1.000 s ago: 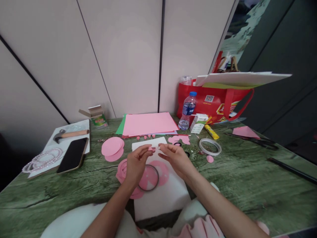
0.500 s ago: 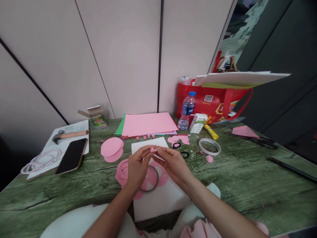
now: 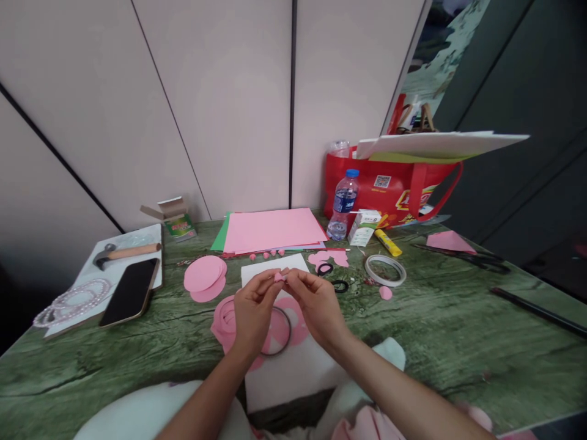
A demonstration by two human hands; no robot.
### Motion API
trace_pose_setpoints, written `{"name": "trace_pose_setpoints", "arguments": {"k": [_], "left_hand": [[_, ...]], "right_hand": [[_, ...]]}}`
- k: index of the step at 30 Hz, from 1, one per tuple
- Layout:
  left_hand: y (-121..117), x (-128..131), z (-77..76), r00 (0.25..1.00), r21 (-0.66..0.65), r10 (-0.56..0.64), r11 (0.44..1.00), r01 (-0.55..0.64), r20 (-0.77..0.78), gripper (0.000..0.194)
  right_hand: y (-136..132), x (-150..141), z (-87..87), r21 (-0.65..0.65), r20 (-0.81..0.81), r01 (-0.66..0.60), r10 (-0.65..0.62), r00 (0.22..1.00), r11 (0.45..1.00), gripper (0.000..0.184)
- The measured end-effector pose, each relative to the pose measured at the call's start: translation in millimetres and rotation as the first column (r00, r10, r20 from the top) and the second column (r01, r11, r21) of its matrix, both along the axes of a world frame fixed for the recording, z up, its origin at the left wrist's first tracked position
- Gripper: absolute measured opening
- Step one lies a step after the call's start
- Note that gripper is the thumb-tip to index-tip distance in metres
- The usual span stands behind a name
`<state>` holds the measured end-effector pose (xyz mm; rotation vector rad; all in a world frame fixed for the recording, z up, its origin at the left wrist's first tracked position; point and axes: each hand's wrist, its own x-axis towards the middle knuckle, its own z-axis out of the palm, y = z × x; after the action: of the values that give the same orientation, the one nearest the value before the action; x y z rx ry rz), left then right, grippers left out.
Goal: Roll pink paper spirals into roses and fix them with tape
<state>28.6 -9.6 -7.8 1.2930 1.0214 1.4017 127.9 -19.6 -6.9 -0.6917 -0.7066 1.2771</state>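
A small pink paper piece (image 3: 279, 277), folded or curled, is pinched between my fingertips at the middle of the view. My left hand (image 3: 253, 305) grips it with thumb and forefinger from the left. From the right, the closed fingertips of my right hand (image 3: 320, 300) meet it. Below my hands lie a large rolled pink paper flower (image 3: 223, 319), a thin dark ring (image 3: 288, 335) and pink cut-outs (image 3: 298, 321) on a white sheet (image 3: 284, 385). Just right of my fingers are black scissor handles (image 3: 340, 286), their blades hidden.
Pink paper circles (image 3: 205, 275) lie left, near a phone (image 3: 131, 292), hammer (image 3: 126, 252) and bead strand (image 3: 73, 302). Behind are coloured sheets (image 3: 275, 229) and small pink buds (image 3: 266, 255). Rightward stand a bottle (image 3: 343, 205), tape roll (image 3: 385, 270), glue stick (image 3: 387, 242) and red bag (image 3: 389, 189).
The whole view has shifted slightly. My fingertips have drawn a little closer around the pink paper piece, and my right hand has turned slightly.
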Motion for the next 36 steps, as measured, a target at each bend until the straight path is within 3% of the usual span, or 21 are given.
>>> {"name": "trace_pose_setpoints", "arguments": {"k": [5, 15, 25, 30, 33, 36], "left_hand": [[-2.2, 2.1, 4.0, 0.999, -0.024, 0.016, 1.000, -0.015, 0.027, 0.021], [-1.3, 1.2, 2.9, 0.999, -0.028, 0.007, 1.000, -0.006, 0.042, 0.023], [-2.9, 2.2, 5.0, 0.999, -0.022, 0.002, 1.000, -0.002, 0.043, 0.020], [-4.8, 3.2, 4.2, 0.999, -0.024, 0.008, 1.000, -0.007, 0.035, 0.020], [-4.0, 2.1, 2.4, 0.999, -0.032, 0.014, 0.999, -0.012, 0.041, 0.021], [-1.0, 0.3, 1.1, 0.998, -0.052, 0.010, 0.999, -0.007, 0.059, 0.023]], "right_hand": [[-1.3, -1.8, -2.3, 0.033, 0.048, 0.045, -0.046, 0.998, 0.998, 0.011], [-2.5, -0.9, -2.6, 0.079, 0.103, 0.011, -0.019, 0.994, 0.997, 0.013], [-2.4, -1.2, -1.6, 0.059, 0.117, 0.025, -0.032, 0.993, 0.998, 0.013], [-2.0, -1.1, -2.5, 0.079, 0.221, 0.129, -0.143, 0.965, 0.989, 0.011], [0.3, -0.4, -3.8, 0.057, 0.203, 0.209, -0.216, 0.955, 0.976, 0.020], [2.7, 3.3, -3.4, 0.063, 0.241, 0.146, -0.157, 0.958, 0.987, 0.022]]}}
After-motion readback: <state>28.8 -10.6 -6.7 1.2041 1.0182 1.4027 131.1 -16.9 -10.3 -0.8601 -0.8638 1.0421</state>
